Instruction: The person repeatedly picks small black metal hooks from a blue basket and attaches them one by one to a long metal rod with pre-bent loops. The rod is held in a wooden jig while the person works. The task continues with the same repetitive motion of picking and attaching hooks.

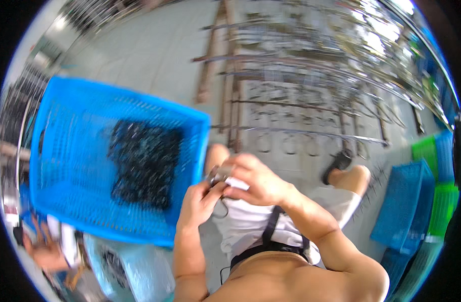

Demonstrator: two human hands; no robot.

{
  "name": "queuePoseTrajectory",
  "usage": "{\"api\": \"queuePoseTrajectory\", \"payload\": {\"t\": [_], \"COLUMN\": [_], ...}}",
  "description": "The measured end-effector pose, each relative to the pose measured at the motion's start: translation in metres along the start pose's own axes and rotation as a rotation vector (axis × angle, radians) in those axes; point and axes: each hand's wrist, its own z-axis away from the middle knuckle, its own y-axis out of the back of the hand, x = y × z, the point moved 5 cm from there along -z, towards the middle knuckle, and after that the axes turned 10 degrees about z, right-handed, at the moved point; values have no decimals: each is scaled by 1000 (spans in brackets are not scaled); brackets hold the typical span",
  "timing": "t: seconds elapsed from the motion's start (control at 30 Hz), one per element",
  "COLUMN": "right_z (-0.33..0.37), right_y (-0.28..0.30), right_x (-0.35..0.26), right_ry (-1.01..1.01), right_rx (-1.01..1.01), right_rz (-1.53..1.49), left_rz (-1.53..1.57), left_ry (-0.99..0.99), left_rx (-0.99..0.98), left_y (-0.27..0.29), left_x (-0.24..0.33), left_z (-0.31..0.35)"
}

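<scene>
My left hand (197, 202) and my right hand (258, 182) meet in front of my lap, beside the near right rim of a large blue plastic basket (74, 151). Between their closed fingers is a small shiny grey-brown piece (219, 175), blurred, its exact kind unclear. A thin dark curved strand (225, 207) hangs just below the fingers. Something white (237, 184) shows by my right fingers; I cannot tell whether it is held. Inside the basket lies a heap of small black parts (147, 163).
A metal rack (311, 132) ahead carries rows of hanging thin curved pieces. Blue crates (404, 201) and green crates (443, 209) stand at the right. Lower left are a clear-bagged container (150, 272) and another person (51, 251). My foot (336, 168) rests near the rack.
</scene>
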Motion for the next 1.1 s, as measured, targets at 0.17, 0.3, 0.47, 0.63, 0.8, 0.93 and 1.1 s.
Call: {"api": "queuePoseTrajectory", "payload": {"t": [0.17,0.3,0.47,0.63,0.8,0.93,1.1], "right_z": [77,162,303,334,325,319,316], "right_y": [58,134,277,274,263,267,269], "right_x": [13,35,102,195,223,221,222], "right_ry": [-60,-244,-742,-702,-782,-832,-806], "right_rx": [-90,14,1387,1638,1659,1622,1585], "right_rz": [92,-131,-278,-412,-597,-671,-674], "left_rz": [411,193,255,314,267,254,295], "left_ry": [119,-33,171,332,322,279,271], "left_rx": [40,-101,-476,-584,-646,-532,-520], "left_y": [-82,-136,-192,-227,-250,-251,-259], "left_x": [2,0,-1,-1,-8,-13,-8], "left_z": [-10,-14,-9,0,7,-1,-3]}}
